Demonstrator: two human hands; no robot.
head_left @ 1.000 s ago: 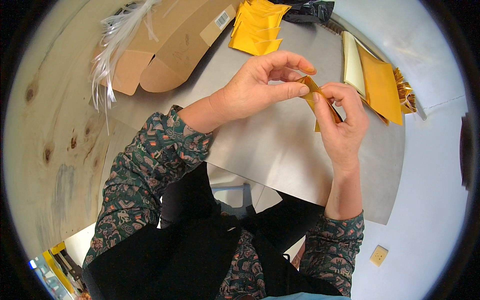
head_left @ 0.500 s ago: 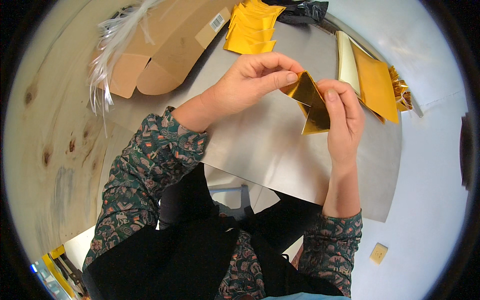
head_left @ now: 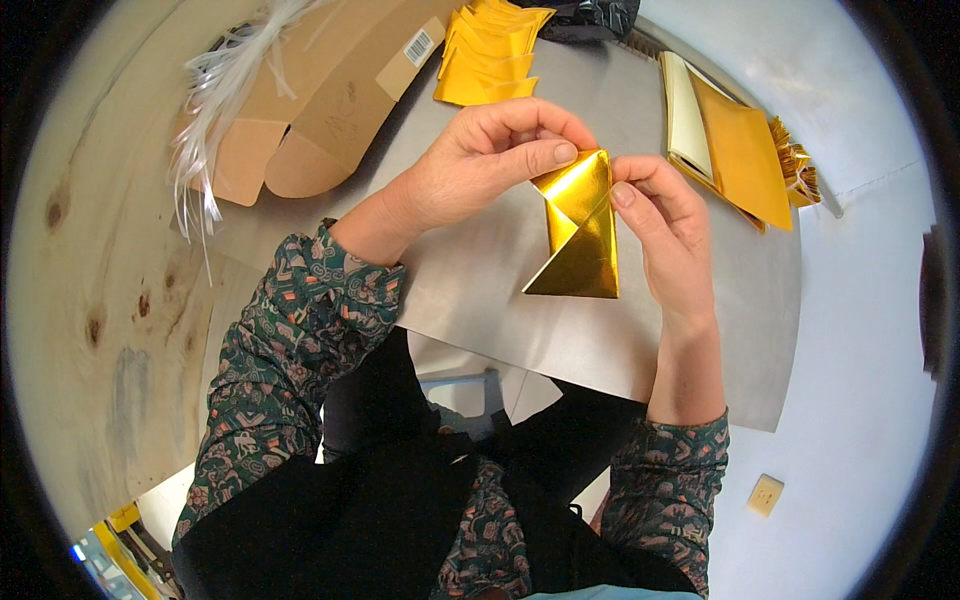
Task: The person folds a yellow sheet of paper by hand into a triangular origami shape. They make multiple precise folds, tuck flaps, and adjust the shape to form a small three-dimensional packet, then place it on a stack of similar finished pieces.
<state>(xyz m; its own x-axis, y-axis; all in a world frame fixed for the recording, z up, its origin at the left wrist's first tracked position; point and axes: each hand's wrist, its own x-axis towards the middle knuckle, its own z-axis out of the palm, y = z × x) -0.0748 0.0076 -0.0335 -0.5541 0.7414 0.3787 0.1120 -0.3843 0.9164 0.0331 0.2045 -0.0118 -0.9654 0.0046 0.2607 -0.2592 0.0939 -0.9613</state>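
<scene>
Sitting at the bottom of the frame, a person is wearing black clothes (head_left: 400,500) and leafy dark sleeves (head_left: 290,330). Just above the middle of the frame, two bare hands are holding up one folded piece of shiny gold paper (head_left: 585,265) over the gray metal desk (head_left: 480,285).

The step in hand seems to be folding: one flap is lying slantwise across the piece, and the top is making a point. The next move seems to call for a firm, careful press along the fold, with the edges kept straight.

The left hand (head_left: 480,165) is pinching the top left corner. Its thumb and first finger are nearly meeting, with only thin paper between them. The right hand (head_left: 668,225) is pinching the right edge near the top, and that gap is just as small. Its other fingers are curling in.

Farther off, at the upper right, pale sheets (head_left: 686,115) and a gold sheet (head_left: 750,155) are lying side by side, with a crinkly gold bundle (head_left: 795,165) just beside them. At the upper left, white strips (head_left: 215,120) are hanging over a brown cardboard box (head_left: 345,100). At the top middle, flat gold pieces (head_left: 490,60) are overlapping in a row, and black plastic (head_left: 595,18) is resting near them.
</scene>
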